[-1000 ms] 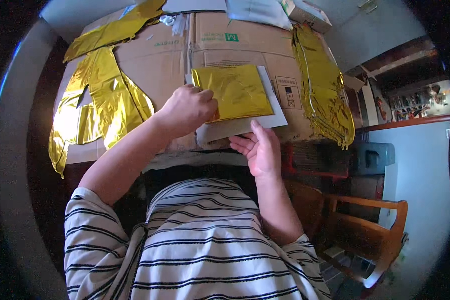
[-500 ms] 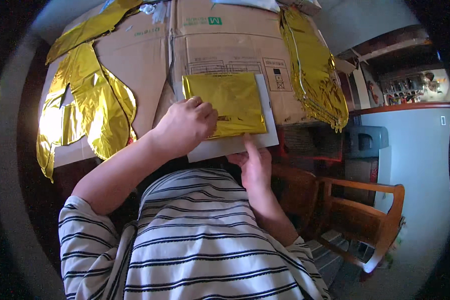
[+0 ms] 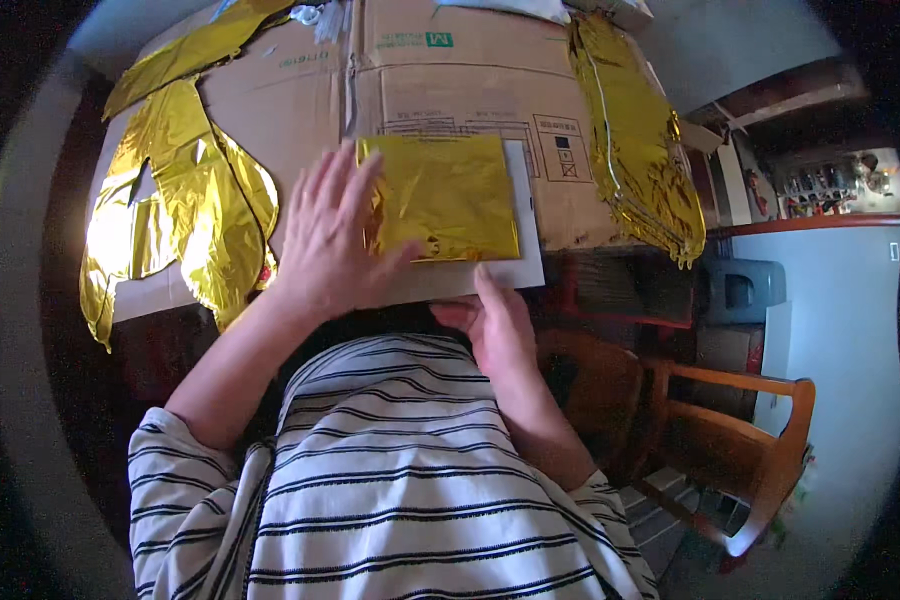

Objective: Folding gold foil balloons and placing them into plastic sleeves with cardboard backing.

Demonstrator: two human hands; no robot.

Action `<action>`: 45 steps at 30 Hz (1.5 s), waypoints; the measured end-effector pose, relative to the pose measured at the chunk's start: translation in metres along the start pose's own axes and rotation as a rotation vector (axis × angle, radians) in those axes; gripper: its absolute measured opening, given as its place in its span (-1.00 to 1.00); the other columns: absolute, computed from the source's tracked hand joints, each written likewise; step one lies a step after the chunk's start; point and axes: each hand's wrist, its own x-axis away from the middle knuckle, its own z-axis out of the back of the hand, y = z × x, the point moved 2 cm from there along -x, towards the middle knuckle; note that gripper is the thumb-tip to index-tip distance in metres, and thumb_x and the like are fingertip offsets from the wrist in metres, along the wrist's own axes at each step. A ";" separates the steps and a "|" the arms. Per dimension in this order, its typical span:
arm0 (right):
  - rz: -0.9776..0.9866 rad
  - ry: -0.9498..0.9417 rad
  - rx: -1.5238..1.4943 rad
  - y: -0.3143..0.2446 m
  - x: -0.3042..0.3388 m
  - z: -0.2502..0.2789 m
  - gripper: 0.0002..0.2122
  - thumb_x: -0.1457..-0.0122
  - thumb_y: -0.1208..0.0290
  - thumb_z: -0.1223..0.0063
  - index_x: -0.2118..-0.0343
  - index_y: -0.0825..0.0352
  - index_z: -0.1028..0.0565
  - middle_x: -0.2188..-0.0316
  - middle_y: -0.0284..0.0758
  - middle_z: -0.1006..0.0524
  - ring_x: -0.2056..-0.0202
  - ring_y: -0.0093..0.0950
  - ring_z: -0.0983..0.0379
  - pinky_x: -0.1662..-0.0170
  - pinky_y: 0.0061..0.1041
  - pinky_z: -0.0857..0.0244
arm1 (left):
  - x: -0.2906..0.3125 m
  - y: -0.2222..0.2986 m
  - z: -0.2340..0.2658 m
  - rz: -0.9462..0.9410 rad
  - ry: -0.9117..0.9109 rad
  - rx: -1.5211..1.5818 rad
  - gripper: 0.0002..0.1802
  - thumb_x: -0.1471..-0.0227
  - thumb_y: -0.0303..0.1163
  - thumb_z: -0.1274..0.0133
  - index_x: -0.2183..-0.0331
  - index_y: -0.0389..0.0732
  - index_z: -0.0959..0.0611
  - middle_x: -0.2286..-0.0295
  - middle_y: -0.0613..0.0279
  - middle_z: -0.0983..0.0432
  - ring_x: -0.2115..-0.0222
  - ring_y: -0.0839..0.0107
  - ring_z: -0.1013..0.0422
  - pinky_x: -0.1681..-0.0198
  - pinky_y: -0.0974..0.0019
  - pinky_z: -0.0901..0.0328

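Note:
A neatly folded square of shiny gold foil film [image 3: 452, 195] lies flat on a white board [image 3: 531, 225] at the table's near edge. My left hand [image 3: 328, 245] is open at the foil's left edge, fingers spread and a little blurred. Below the foil, my right hand [image 3: 492, 325] pinches the near edge of the white board, thumb on top and the other fingers under it, partly hidden.
Flattened cardboard [image 3: 270, 110] covers the table. Cut gold foil [image 3: 195, 190] drapes over its left side, and a stack of gold foil pieces [image 3: 635, 140] hangs off the right. A wooden chair [image 3: 730, 430] and a blue-grey plastic stool [image 3: 750, 285] stand at the right.
My left hand has opened from a closed grip on the foil and moved left. The board and folded foil have shifted slightly left, with my right hand still at the near edge.

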 end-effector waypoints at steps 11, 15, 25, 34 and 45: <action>0.003 -0.005 0.046 -0.055 -0.026 0.086 -0.59 -0.25 0.13 -0.08 -0.02 0.34 -0.46 0.11 -0.26 -0.57 0.13 -0.38 -0.52 0.04 -0.31 -0.40 | 0.038 0.007 0.013 -0.143 -0.200 0.106 0.14 0.27 -0.01 -0.41 -0.28 -0.13 -0.23 -0.24 -0.14 -0.14 -0.30 -0.11 -0.02 -0.33 -0.19 0.12; -0.047 0.078 0.138 -0.053 -0.014 0.077 -0.68 -0.11 0.36 -0.27 0.09 0.32 -0.52 0.21 -0.36 -0.59 0.20 -0.49 -0.52 0.09 -0.44 -0.38 | 0.060 0.007 0.025 -0.186 -0.124 0.332 -0.11 0.20 -0.21 -0.38 -0.16 -0.17 -0.37 -0.07 -0.14 -0.32 -0.13 0.01 -0.25 -0.20 -0.02 -0.15; -0.172 -0.047 0.100 -0.017 0.046 0.055 -0.74 -0.20 0.43 -0.17 0.07 0.36 -0.53 0.20 -0.39 -0.61 0.20 -0.56 -0.52 0.04 -0.53 -0.34 | 0.119 0.002 0.006 0.823 -0.262 1.862 -0.24 -0.04 -0.43 -0.23 -0.21 -0.27 -0.26 -0.04 0.16 -0.42 -0.05 0.35 -0.38 -0.16 0.23 -0.25; 0.000 -0.213 0.211 -0.037 0.045 0.036 -0.68 -0.21 0.45 -0.15 0.00 0.39 -0.45 0.12 -0.38 -0.57 0.16 -0.59 -0.50 0.00 -0.56 -0.32 | 0.110 0.010 0.014 0.841 -0.335 1.748 -0.19 0.04 -0.51 -0.27 -0.21 -0.26 -0.27 -0.02 0.21 -0.44 -0.02 0.41 -0.39 -0.14 0.29 -0.26; -0.005 -0.161 0.309 -0.023 0.052 0.044 -0.71 -0.18 0.54 -0.18 0.04 0.40 -0.46 0.15 -0.37 -0.58 0.16 -0.63 -0.48 -0.01 -0.56 -0.32 | 0.126 0.027 0.021 0.681 -0.264 1.365 -0.08 0.00 -0.72 -0.15 -0.29 -0.28 -0.04 -0.12 0.18 -0.29 -0.13 0.43 -0.23 -0.23 0.29 -0.15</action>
